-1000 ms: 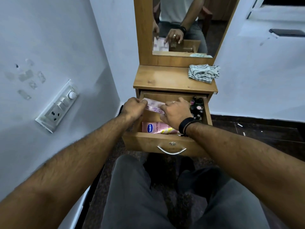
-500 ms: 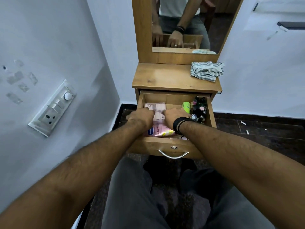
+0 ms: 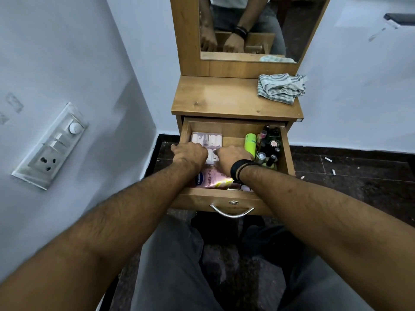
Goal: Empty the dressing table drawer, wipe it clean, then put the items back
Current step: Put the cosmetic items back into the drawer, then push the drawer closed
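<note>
The wooden drawer (image 3: 224, 197) of the dressing table stands pulled open. A clear pack of white and pink rolls (image 3: 207, 138) lies in its back left part. My left hand (image 3: 190, 153) and my right hand (image 3: 234, 156) both grip the near end of that pack, fingers curled down over it. A pink Vaseline bottle (image 3: 211, 177) lies flat below my wrists at the drawer's front. A neon green tube (image 3: 250, 142) and a cluster of small dark cosmetic bottles (image 3: 269, 145) fill the right side.
A striped cloth (image 3: 281, 87) lies crumpled on the right of the table top (image 3: 215, 99), under the mirror (image 3: 247, 28). A switchboard (image 3: 51, 145) sits on the left wall. My knees are below the drawer's metal handle (image 3: 232, 211).
Both hands carried the pack of rolls down from above the drawer and set it into the back left part. The camera tilted down a little.
</note>
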A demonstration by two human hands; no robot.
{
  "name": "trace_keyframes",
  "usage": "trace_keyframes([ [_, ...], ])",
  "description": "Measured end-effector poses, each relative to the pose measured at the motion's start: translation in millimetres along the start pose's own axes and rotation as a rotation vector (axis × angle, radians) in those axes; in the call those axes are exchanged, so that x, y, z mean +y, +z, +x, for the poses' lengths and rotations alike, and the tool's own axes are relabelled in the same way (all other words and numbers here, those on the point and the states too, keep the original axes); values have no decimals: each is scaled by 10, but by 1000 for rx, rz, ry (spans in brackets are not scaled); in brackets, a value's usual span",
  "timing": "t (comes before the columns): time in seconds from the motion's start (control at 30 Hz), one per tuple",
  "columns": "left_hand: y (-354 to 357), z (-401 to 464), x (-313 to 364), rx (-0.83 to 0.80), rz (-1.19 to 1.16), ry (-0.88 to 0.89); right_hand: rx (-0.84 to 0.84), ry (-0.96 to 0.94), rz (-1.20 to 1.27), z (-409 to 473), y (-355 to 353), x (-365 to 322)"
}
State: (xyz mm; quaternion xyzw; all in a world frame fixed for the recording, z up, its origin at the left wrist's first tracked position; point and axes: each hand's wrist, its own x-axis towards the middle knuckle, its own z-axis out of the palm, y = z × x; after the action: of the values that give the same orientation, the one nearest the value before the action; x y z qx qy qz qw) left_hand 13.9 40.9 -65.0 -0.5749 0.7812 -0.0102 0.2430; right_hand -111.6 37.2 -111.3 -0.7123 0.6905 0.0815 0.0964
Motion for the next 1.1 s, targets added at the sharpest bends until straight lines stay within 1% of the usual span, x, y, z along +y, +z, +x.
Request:
trace_keyframes([
  [0.3, 2, -12, 6, 13, -27, 2, -17, -10, 30, -95, -91, -14],
  [0.43, -73, -111, -13, 43, -24, 24, 17, -2, 72, -207, -209, 19],
  [0.5, -132, -187, -16, 83, -18, 31, 40, -5, 95, -309, -317, 27],
  [0.63, -270, -402, 1, 214, -15, 44, 135, -10, 99, -569, -520, 69],
  [0.73, -374, -631, 58, 262, -78, 65, 207, -4, 142, -835, -624, 75],
  [0.87, -437, -1018, 186, 330, -115, 99, 259, -17, 182, -1259, -692, 69],
  [1.0, -393, -1441, 325, 354, -123, 126, 350, -24, 157, -1699, -638, 74],
  [1.1, -296, -1692, 444, 305, -128, 141, 342, 4, 200, -1984, -482, 62],
])
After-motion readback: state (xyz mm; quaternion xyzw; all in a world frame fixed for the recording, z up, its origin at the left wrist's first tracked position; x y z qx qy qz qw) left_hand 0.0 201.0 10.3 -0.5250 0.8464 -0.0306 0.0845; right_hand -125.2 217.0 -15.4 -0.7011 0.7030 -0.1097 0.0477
